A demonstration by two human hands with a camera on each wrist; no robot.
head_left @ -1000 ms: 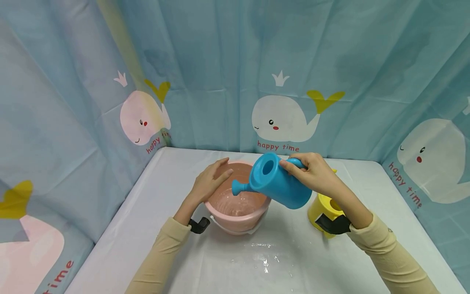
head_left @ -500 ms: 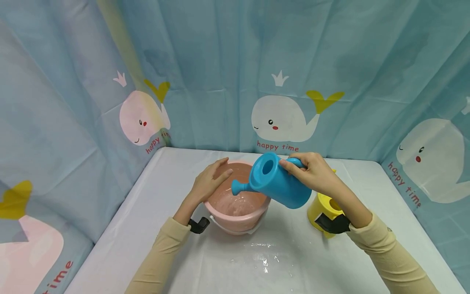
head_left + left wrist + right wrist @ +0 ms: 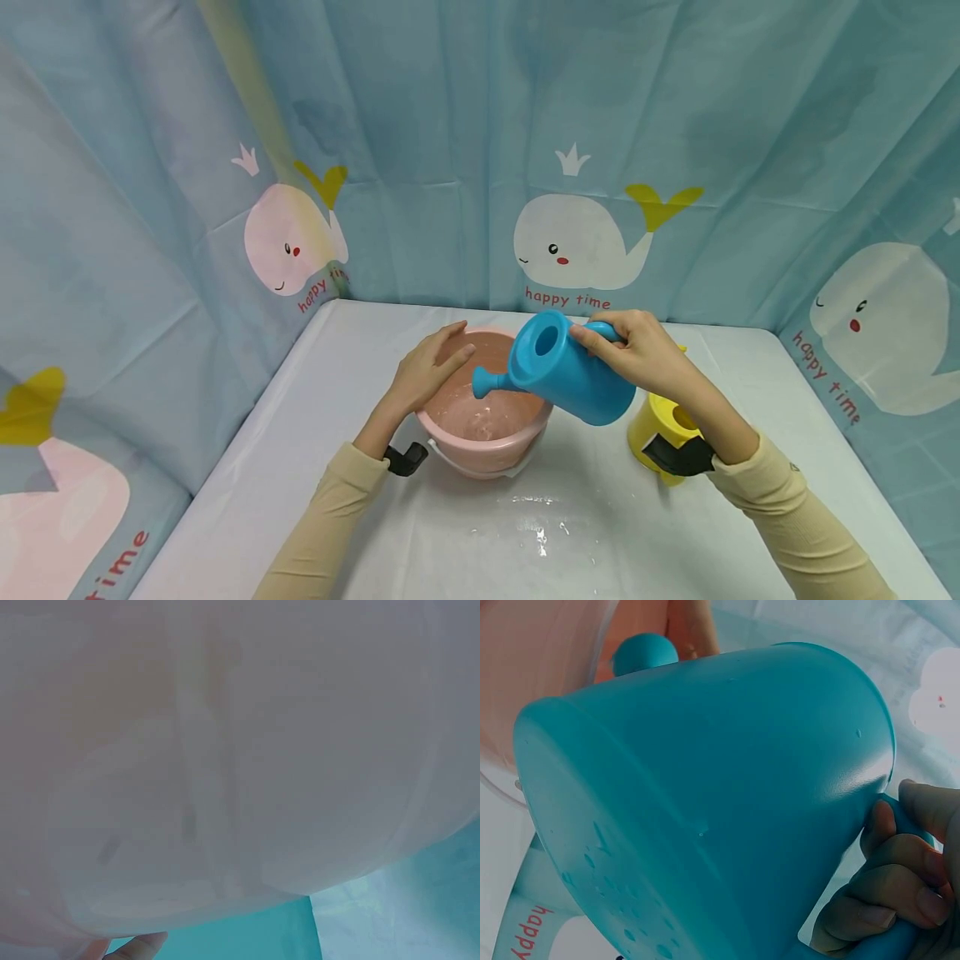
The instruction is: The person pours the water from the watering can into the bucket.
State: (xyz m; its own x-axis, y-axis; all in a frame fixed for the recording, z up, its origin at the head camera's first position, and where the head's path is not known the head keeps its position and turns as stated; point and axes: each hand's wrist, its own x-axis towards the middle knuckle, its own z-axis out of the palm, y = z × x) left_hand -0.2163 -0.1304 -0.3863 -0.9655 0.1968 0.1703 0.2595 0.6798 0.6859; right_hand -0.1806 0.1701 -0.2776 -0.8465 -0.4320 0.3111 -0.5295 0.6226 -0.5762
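In the head view my right hand (image 3: 637, 348) grips the handle of a blue watering can (image 3: 573, 375), which is tilted with its spout (image 3: 489, 382) over a pink bucket (image 3: 483, 447). The right wrist view shows the fingers (image 3: 900, 881) curled round the handle and drops on the can's base (image 3: 622, 900). Water (image 3: 483, 417) ripples in the bucket below the spout. My left hand (image 3: 423, 372) holds the bucket's left rim, thumb on the inner side. The bucket's outer wall (image 3: 247, 765) fills most of the left wrist view.
A yellow watering can (image 3: 652, 429) stands on the white table (image 3: 465, 542) under my right forearm, partly hidden by it. Wet patches (image 3: 542, 537) shine on the table's front part. A blue whale-print curtain (image 3: 450, 125) encloses the back and sides.
The ripples in the bucket's water shift from frame to frame. Both hands and the blue watering can stay almost where they were.
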